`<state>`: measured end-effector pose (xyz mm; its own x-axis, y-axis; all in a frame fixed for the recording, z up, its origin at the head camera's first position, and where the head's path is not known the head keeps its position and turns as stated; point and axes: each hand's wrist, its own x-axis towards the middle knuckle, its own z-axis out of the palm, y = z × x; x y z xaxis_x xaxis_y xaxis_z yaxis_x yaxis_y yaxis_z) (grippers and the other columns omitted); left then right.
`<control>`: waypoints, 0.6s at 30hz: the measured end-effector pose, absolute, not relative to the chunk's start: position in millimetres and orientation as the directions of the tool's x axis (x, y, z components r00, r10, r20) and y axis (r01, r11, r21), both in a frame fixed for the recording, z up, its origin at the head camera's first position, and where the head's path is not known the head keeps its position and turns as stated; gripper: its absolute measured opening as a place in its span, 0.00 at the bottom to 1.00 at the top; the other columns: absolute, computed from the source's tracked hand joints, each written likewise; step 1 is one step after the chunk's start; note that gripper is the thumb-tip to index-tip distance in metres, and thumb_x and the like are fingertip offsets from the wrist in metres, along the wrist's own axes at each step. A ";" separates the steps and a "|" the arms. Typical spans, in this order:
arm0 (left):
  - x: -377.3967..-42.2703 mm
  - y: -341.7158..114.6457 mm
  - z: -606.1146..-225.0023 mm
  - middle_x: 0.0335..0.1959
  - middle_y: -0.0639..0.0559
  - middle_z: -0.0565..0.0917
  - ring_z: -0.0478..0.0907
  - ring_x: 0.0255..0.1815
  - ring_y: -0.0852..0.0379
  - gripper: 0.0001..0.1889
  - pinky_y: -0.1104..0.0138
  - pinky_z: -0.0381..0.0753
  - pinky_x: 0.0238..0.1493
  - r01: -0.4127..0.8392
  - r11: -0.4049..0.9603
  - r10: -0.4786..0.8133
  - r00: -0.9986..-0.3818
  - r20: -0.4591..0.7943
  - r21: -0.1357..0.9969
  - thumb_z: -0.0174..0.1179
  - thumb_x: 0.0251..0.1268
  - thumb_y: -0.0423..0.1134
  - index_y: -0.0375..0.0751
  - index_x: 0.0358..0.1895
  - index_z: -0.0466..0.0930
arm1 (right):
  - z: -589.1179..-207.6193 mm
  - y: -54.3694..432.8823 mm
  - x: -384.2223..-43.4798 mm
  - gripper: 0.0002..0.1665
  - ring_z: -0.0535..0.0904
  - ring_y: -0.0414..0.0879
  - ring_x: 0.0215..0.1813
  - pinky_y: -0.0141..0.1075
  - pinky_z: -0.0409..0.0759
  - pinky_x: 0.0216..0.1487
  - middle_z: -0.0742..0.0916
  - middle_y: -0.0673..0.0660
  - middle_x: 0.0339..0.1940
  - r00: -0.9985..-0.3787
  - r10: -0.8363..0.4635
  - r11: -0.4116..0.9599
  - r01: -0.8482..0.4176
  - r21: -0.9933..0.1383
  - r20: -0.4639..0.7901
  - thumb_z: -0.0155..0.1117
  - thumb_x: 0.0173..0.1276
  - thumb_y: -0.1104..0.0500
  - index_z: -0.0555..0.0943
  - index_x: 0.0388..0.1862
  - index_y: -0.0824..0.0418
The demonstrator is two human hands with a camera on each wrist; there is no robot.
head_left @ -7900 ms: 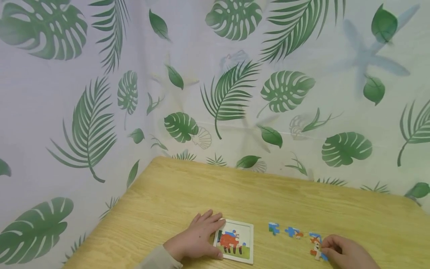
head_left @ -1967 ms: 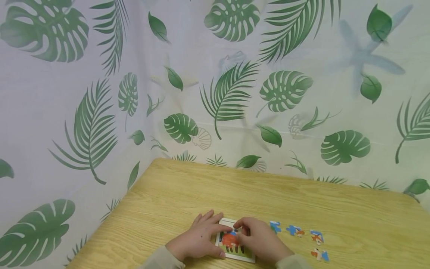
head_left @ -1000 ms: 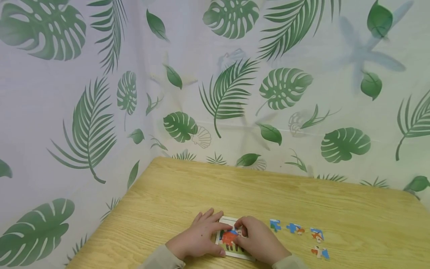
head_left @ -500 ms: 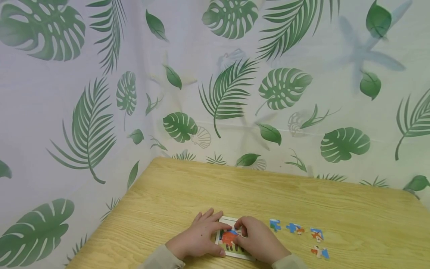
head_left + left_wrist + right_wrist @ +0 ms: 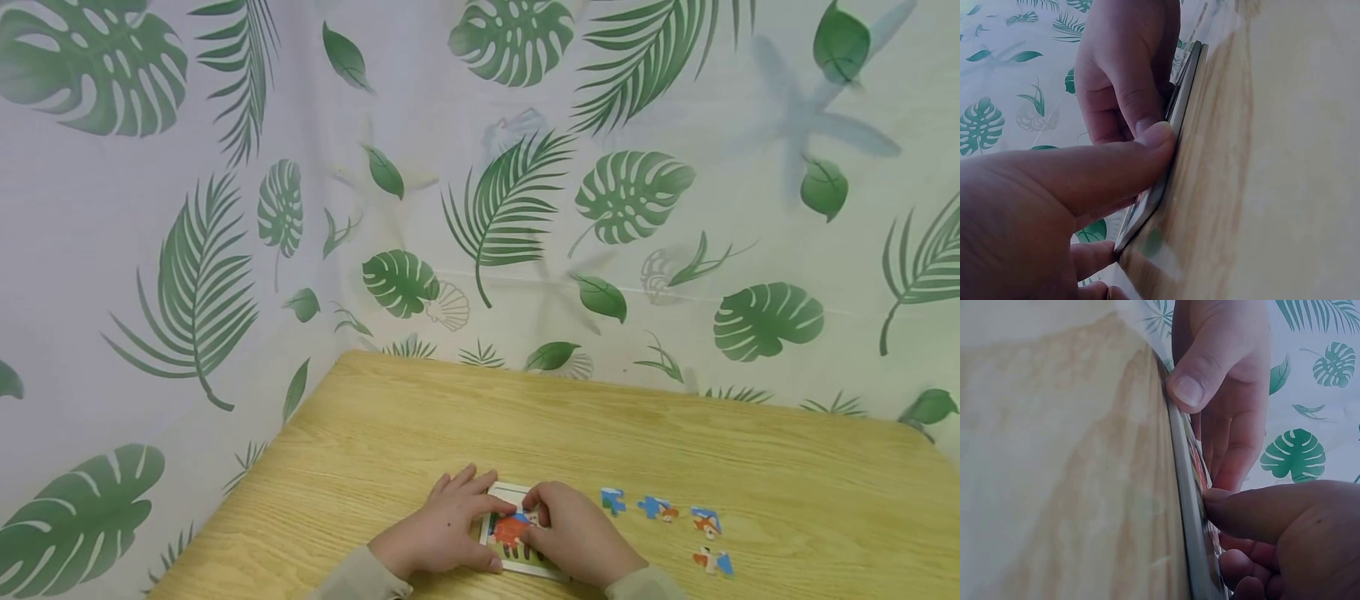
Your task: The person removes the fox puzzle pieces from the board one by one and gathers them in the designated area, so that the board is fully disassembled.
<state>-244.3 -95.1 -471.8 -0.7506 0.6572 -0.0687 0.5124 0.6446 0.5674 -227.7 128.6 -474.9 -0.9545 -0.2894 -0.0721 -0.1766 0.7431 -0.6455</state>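
Observation:
A small square tray puzzle [image 5: 531, 570] with a pale rim lies near the front of the table. Its picture shows a red-bodied animal [image 5: 512, 531] with dark legs on green. My left hand [image 5: 442, 529] rests over its left side, fingers spread, thumb on the near rim and index finger reaching over the picture. My right hand [image 5: 585, 533] covers the tray's right side, its thumb and curled index finger pinching a small puzzle piece [image 5: 534, 517] against the picture; most of that piece is hidden. In the left wrist view, my left thumb [image 5: 1154, 136] presses the tray's edge.
Loose puzzle pieces lie right of the tray: a blue and green one [image 5: 612, 500], a blue and orange one [image 5: 658, 508], one with a fox face [image 5: 707, 522], and a blue, cream and orange one [image 5: 712, 561]. A leaf-print curtain [image 5: 525, 317] stands behind the wooden table [image 5: 450, 408].
Since the earliest frame, my right hand has moved left from the loose pieces onto the tray. Over the last second both hands have stayed almost still there; the left hand kept its place throughout.

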 end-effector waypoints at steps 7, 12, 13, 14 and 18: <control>-244.2 -95.6 -471.5 0.80 0.47 0.58 0.44 0.81 0.38 0.33 0.36 0.38 0.74 0.509 0.643 0.657 -0.750 -0.072 0.572 0.74 0.55 0.58 0.63 0.67 0.78 | -475.3 127.2 -228.7 0.14 0.69 0.45 0.23 0.36 0.66 0.24 0.76 0.51 0.23 -0.953 -0.291 0.753 -0.171 -0.636 -0.087 0.73 0.66 0.51 0.81 0.44 0.55; -244.3 -95.7 -471.8 0.80 0.47 0.58 0.44 0.81 0.38 0.33 0.36 0.38 0.74 0.510 0.642 0.658 -0.750 -0.071 0.572 0.73 0.55 0.58 0.63 0.67 0.78 | -474.1 126.1 -229.9 0.14 0.71 0.45 0.26 0.38 0.69 0.27 0.77 0.50 0.26 -0.955 -0.277 0.771 -0.153 -0.619 -0.109 0.73 0.67 0.51 0.79 0.44 0.55; -244.5 -95.8 -472.1 0.80 0.47 0.58 0.44 0.81 0.38 0.33 0.36 0.38 0.74 0.510 0.641 0.658 -0.749 -0.070 0.573 0.73 0.55 0.58 0.63 0.67 0.78 | -474.1 126.2 -230.2 0.14 0.72 0.45 0.26 0.39 0.70 0.28 0.78 0.50 0.26 -0.955 -0.276 0.772 -0.153 -0.617 -0.108 0.73 0.67 0.51 0.79 0.44 0.55; -244.7 -95.8 -472.3 0.80 0.47 0.58 0.44 0.81 0.38 0.33 0.36 0.38 0.74 0.511 0.640 0.659 -0.749 -0.068 0.574 0.73 0.55 0.57 0.63 0.67 0.78 | -474.1 126.3 -230.4 0.14 0.72 0.45 0.27 0.39 0.70 0.28 0.78 0.50 0.26 -0.956 -0.274 0.772 -0.153 -0.617 -0.107 0.72 0.67 0.52 0.79 0.44 0.55; -245.5 -95.7 -472.8 0.80 0.47 0.58 0.44 0.81 0.39 0.33 0.36 0.38 0.74 0.510 0.638 0.658 -0.750 -0.066 0.577 0.74 0.55 0.57 0.63 0.66 0.78 | -474.4 126.8 -230.2 0.14 0.72 0.46 0.27 0.39 0.70 0.28 0.78 0.51 0.27 -0.959 -0.264 0.764 -0.142 -0.630 -0.103 0.73 0.66 0.52 0.79 0.44 0.55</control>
